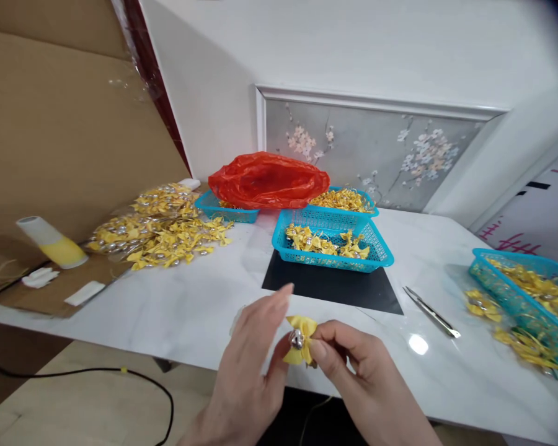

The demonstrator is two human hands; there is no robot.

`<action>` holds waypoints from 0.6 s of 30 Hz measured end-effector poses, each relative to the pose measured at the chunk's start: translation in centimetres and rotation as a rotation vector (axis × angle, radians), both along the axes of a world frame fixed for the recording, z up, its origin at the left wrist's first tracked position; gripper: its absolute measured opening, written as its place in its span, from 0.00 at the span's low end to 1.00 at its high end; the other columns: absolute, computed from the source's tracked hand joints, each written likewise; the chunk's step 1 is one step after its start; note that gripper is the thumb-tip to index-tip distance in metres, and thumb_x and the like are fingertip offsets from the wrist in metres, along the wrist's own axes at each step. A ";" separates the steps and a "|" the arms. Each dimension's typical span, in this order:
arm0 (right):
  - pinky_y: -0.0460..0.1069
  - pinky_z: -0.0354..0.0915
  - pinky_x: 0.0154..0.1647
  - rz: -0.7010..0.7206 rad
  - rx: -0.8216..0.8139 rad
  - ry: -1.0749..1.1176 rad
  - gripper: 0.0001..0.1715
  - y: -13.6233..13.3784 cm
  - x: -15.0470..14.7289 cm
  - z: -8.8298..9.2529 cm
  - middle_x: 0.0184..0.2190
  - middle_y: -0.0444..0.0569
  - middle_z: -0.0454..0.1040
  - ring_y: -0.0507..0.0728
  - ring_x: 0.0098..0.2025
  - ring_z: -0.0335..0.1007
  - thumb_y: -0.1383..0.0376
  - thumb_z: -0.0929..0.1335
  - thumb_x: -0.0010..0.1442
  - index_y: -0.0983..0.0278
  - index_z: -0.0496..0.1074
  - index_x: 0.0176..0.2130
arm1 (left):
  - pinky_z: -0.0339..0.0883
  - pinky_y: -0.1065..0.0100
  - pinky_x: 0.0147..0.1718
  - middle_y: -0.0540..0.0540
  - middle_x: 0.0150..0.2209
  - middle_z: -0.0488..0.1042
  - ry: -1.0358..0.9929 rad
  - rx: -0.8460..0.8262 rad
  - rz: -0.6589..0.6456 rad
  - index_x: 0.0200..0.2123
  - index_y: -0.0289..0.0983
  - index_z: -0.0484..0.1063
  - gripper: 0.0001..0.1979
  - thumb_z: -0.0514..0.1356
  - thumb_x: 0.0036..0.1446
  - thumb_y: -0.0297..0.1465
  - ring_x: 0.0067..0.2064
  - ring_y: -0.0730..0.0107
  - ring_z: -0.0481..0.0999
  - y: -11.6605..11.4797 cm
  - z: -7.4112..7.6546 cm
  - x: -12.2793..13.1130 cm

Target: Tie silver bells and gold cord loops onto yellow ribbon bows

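Yellow bow (305, 323): held up between the two hands, seen against the table (214, 303) near its front edge; a round silver bell (296, 339) sits at its middle, facing the left hand.
Right hand (363, 371): thumb and forefinger pinch the bow by its right side, the other fingers curled in.
Left hand (251, 359): fingers stretched out and close together, raised well away from the thumb, whose tip is at the bow's left edge; whether it presses there cannot be told.
Front basket (339, 264): blue, with more yellow bows inside, standing partly on a black mat (328, 290) beyond the hands.
Red bag (267, 201): crumpled, mouth gaping, over parts of two blue baskets at the back.
Bow pile (167, 238): a wide heap at the left of the table, many bows with silver bells.
Metal tool (431, 313): slim and pointed, lying to the right of the mat.
Right basket (502, 291): blue, filled with bows, two bunches lying just beside it.
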State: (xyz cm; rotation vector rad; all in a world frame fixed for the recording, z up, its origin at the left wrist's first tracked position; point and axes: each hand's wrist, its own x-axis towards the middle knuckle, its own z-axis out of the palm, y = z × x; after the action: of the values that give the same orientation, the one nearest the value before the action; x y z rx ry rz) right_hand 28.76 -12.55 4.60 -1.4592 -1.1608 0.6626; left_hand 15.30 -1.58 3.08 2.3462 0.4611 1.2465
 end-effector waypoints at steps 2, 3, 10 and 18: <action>0.44 0.59 0.29 -0.029 -0.056 0.046 0.18 -0.1 0.0 0.4 0.26 0.43 0.69 0.51 0.28 0.59 0.54 0.63 0.67 0.63 0.73 0.33 | 0.69 0.66 0.49 0.48 0.55 0.74 -0.052 -0.296 0.009 0.58 0.52 0.65 0.24 0.57 0.63 0.23 0.51 0.64 0.75 0.0 0.1 -0.2; 0.44 0.58 0.29 -0.039 -0.080 0.054 0.19 -0.1 -0.1 0.6 0.25 0.43 0.68 0.51 0.28 0.58 0.54 0.63 0.67 0.63 0.72 0.32 | 0.70 0.67 0.46 0.49 0.51 0.75 -0.069 -0.481 -0.019 0.55 0.52 0.68 0.18 0.57 0.64 0.27 0.47 0.66 0.76 0.0 0.2 -0.4; 0.45 0.58 0.33 -0.035 -0.052 -0.100 0.16 0.2 -0.5 0.4 0.28 0.42 0.69 0.52 0.31 0.62 0.58 0.61 0.68 0.60 0.71 0.33 | 0.70 0.74 0.38 0.51 0.33 0.77 -0.097 -1.199 -0.300 0.44 0.44 0.75 0.12 0.67 0.56 0.36 0.36 0.72 0.75 -0.3 1.7 -0.6; 0.44 0.62 0.31 -0.182 0.000 -0.268 0.15 0.5 -0.6 -1.2 0.26 0.41 0.70 0.53 0.28 0.62 0.54 0.63 0.66 0.58 0.72 0.33 | 0.73 0.67 0.29 0.49 0.27 0.76 0.004 -0.828 0.046 0.44 0.38 0.75 0.15 0.63 0.56 0.38 0.28 0.67 0.77 1.5 1.5 -0.9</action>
State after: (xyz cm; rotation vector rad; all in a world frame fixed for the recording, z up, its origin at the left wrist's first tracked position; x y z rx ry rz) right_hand 28.12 -12.02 3.37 -1.6678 -1.2108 0.3484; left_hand 14.38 -0.10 4.59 1.6335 0.8424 0.8320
